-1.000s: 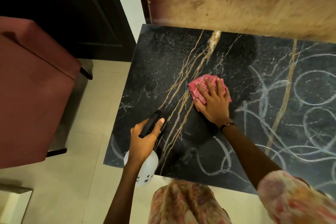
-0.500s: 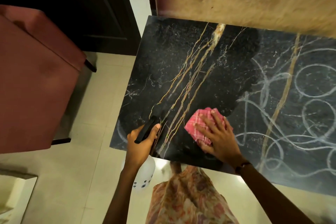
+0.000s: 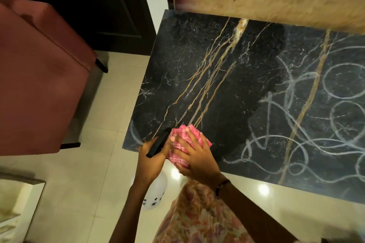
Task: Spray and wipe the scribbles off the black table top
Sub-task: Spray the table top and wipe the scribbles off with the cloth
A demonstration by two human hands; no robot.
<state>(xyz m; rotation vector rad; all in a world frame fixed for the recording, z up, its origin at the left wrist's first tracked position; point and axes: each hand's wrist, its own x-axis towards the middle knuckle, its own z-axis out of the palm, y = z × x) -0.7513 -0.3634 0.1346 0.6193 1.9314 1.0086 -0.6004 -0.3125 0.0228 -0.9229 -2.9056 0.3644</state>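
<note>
Right hand (image 3: 199, 156) presses the pink checked cloth (image 3: 182, 144) flat at the black marble surface (image 3: 197, 65) near edge, left grip round the white spray bottle (image 3: 156, 193); next, overlapping strokes toward the white chalk scribbles (image 3: 296, 128)

Your right hand (image 3: 194, 157) lies flat with fingers spread; just left of it, your left hand (image 3: 151, 161) is curled in a tight grip.

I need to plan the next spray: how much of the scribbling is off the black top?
Done: the table top's left part is clean. In hand: right hand presses the pink cloth at the near edge; left hand holds the spray bottle. Left: white scribbles on the right, one stroke near the left corner.
</note>
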